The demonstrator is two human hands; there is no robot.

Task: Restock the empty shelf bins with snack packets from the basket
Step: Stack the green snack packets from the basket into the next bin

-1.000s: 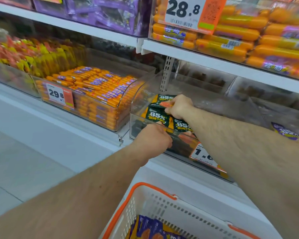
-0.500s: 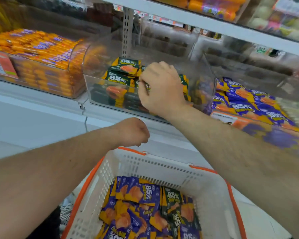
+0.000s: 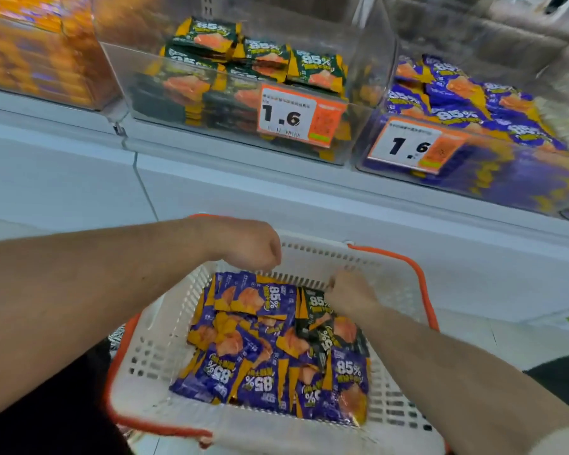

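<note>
Dropped from the green-packet bin (image 3: 243, 103) into the basket (image 3: 151, 353): right hand (image 3: 349, 297), blurred, grip impossible to tell, touching the green packet (image 3: 316, 310) just beside it. Hung curled, empty, at the far rim: left hand (image 3: 243, 241), farther off.

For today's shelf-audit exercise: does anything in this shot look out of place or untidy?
Mildly. In the white plastic basket, a few dark green snack packets lie mixed among the purple snack packets, jumbled at all angles. Nothing looks spilled or torn.
</note>
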